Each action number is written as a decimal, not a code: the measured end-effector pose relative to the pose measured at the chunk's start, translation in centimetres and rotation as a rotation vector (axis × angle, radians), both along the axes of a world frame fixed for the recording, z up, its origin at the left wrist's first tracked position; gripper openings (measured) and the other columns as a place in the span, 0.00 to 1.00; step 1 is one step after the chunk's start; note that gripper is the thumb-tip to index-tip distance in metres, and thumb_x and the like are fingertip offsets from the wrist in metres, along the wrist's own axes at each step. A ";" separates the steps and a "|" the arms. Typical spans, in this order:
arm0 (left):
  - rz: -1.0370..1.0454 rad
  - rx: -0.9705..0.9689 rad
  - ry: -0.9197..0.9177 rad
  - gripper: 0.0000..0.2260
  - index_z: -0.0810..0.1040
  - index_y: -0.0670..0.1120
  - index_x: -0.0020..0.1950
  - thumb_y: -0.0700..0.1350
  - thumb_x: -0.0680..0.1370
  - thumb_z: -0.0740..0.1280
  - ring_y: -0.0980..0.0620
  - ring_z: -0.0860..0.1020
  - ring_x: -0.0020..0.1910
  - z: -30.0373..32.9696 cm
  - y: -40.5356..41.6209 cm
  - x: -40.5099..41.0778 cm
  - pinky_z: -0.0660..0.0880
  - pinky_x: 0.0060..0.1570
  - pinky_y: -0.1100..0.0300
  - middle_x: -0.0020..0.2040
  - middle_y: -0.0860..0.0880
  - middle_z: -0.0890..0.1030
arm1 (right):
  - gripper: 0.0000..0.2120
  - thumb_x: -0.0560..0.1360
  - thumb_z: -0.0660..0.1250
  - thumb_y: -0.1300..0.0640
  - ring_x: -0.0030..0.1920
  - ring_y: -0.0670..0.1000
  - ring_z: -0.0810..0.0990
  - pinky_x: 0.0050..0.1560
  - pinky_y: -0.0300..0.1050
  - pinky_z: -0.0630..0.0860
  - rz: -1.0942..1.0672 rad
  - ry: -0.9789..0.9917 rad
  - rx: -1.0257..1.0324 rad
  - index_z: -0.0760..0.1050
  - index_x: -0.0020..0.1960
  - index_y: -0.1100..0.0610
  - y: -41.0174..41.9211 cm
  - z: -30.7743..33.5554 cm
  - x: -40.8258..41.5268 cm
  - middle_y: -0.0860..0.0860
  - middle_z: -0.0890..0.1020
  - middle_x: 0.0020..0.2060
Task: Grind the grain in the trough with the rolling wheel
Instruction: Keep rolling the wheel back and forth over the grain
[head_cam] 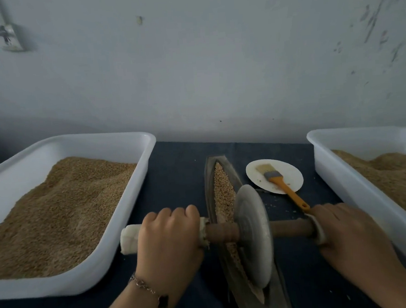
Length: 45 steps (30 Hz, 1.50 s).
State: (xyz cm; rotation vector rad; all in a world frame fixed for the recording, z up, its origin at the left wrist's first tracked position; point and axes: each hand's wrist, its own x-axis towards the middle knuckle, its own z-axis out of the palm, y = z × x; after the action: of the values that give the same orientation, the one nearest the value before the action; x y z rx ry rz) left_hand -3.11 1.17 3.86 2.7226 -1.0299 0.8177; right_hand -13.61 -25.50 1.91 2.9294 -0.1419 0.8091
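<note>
On the dark-clothed bench (179, 170), your left hand (170, 231) and right hand (344, 230) clasp the axle; the rolling wheel (253, 235) sits mid-trough (210, 177), grain (223, 191) stretching lengthwise beyond it.

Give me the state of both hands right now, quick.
Left hand: closed, gripping the cloth-wrapped left end of the wheel's axle.
Right hand: closed, gripping the axle's right end.
</note>
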 end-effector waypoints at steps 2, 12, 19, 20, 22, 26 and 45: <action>0.007 -0.003 0.022 0.22 0.65 0.49 0.27 0.42 0.46 0.77 0.51 0.65 0.19 -0.4 -0.2 0.6 0.57 0.27 0.62 0.21 0.51 0.68 | 0.23 0.49 0.80 0.66 0.26 0.49 0.69 0.24 0.43 0.65 0.011 0.062 0.001 0.72 0.34 0.51 0.1 0.4 0.5 0.46 0.72 0.27; 0.204 0.089 0.087 0.11 0.62 0.52 0.38 0.53 0.76 0.61 0.54 0.66 0.32 -1.0 -3.6 9.3 0.61 0.35 0.60 0.31 0.56 0.64 | 0.08 0.69 0.66 0.52 0.41 0.51 0.78 0.37 0.47 0.72 -0.109 0.247 0.011 0.71 0.48 0.48 -2.1 0.9 11.5 0.47 0.80 0.42; 0.326 0.010 0.113 0.10 0.65 0.49 0.40 0.50 0.77 0.62 0.53 0.68 0.34 -1.3 -5.1 13.5 0.64 0.37 0.59 0.34 0.53 0.69 | 0.07 0.71 0.69 0.58 0.30 0.53 0.73 0.32 0.44 0.61 -0.062 -0.002 -0.163 0.70 0.38 0.54 -2.6 1.7 16.6 0.51 0.78 0.32; 0.321 0.003 0.123 0.10 0.65 0.49 0.40 0.51 0.77 0.63 0.53 0.68 0.34 -1.3 -5.1 13.7 0.65 0.37 0.59 0.34 0.53 0.69 | 0.08 0.70 0.70 0.58 0.29 0.53 0.70 0.31 0.44 0.60 -0.057 -0.024 -0.170 0.70 0.37 0.54 -2.5 1.7 16.6 0.51 0.78 0.31; 0.299 0.002 0.127 0.11 0.64 0.50 0.39 0.52 0.76 0.63 0.53 0.68 0.32 -1.3 -5.0 13.8 0.65 0.36 0.59 0.31 0.54 0.67 | 0.09 0.67 0.71 0.60 0.29 0.51 0.66 0.31 0.43 0.59 -0.078 -0.028 -0.166 0.70 0.37 0.54 -2.4 1.7 16.4 0.51 0.78 0.30; 0.259 0.034 0.111 0.12 0.64 0.50 0.38 0.52 0.76 0.63 0.55 0.66 0.30 -1.4 -4.7 12.3 0.63 0.35 0.59 0.29 0.55 0.64 | 0.08 0.69 0.66 0.59 0.33 0.51 0.67 0.35 0.45 0.61 -0.154 0.077 -0.135 0.66 0.40 0.51 -2.3 1.0 15.3 0.49 0.79 0.37; 0.226 0.142 0.259 0.08 0.61 0.55 0.41 0.54 0.75 0.58 0.56 0.70 0.35 -1.7 -0.1 2.4 0.59 0.33 0.61 0.35 0.56 0.67 | 0.20 0.50 0.79 0.67 0.25 0.53 0.72 0.27 0.44 0.60 0.033 0.003 -0.091 0.71 0.32 0.55 1.2 2.1 5.1 0.50 0.74 0.25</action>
State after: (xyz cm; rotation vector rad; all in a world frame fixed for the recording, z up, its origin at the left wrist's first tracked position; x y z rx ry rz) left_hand -0.73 1.09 2.19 3.0026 -0.7650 0.4126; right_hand -8.49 -24.29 4.00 2.8544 -0.0555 0.7944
